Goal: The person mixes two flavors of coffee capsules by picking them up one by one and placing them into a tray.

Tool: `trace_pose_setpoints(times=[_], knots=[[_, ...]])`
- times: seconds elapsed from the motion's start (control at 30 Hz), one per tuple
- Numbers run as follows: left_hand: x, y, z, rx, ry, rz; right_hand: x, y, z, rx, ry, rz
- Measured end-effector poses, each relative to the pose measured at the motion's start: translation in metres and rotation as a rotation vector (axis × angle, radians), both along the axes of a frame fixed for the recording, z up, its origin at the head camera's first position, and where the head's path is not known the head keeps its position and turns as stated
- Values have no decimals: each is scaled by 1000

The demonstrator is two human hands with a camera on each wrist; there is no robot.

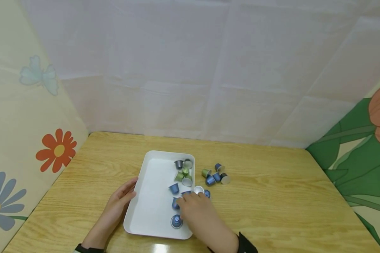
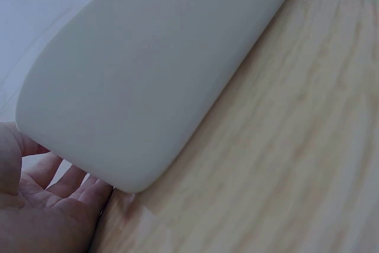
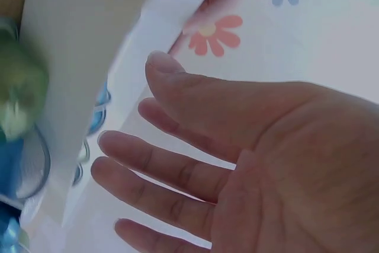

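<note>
Coffee capsules, several blue, green and grey, lie along the right side of a white tray (image 1: 153, 196). My left hand (image 1: 117, 202) rests against the tray's left edge, its thumb and fingertips right at the rim. In the left wrist view the fingers (image 2: 71, 188) reach past the tray's outer wall (image 2: 124, 81). My right hand (image 1: 199, 214) is over the tray's right rim, beside a blue capsule (image 1: 175, 203) and above a domed blue capsule (image 1: 176, 221). The right wrist view shows its fingers (image 3: 157, 191) spread and extended, with nothing between them.
Outside the tray's right wall, a green capsule (image 1: 206, 172), a blue capsule (image 1: 210, 180) and several others form a loose group on the wooden table (image 1: 272, 196). A silver-lidded capsule (image 1: 198, 190) is close to my right knuckles. A white sheet (image 1: 183, 70) hangs behind the table.
</note>
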State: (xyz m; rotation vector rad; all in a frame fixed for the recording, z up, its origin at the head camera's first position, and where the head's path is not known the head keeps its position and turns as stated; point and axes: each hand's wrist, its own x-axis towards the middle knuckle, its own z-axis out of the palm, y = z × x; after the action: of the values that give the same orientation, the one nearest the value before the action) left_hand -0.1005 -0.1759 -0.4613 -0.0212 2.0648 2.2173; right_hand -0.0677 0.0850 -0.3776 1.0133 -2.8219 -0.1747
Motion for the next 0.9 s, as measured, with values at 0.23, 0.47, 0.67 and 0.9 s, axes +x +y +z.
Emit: trace_pose_setpoints(times=[0.23, 0.47, 0.67, 0.9], knots=[[1, 0, 1, 13, 6, -4, -7, 17, 10, -83, -41, -51], [1, 1, 0, 7, -23, 7, -16, 32, 16, -147, -85, -119], [0, 1, 0, -6, -15, 4, -26, 43, 13, -185, -91, -170], [0, 0, 0, -8, -28, 1, -33, 46, 6, -162, -118, -261]])
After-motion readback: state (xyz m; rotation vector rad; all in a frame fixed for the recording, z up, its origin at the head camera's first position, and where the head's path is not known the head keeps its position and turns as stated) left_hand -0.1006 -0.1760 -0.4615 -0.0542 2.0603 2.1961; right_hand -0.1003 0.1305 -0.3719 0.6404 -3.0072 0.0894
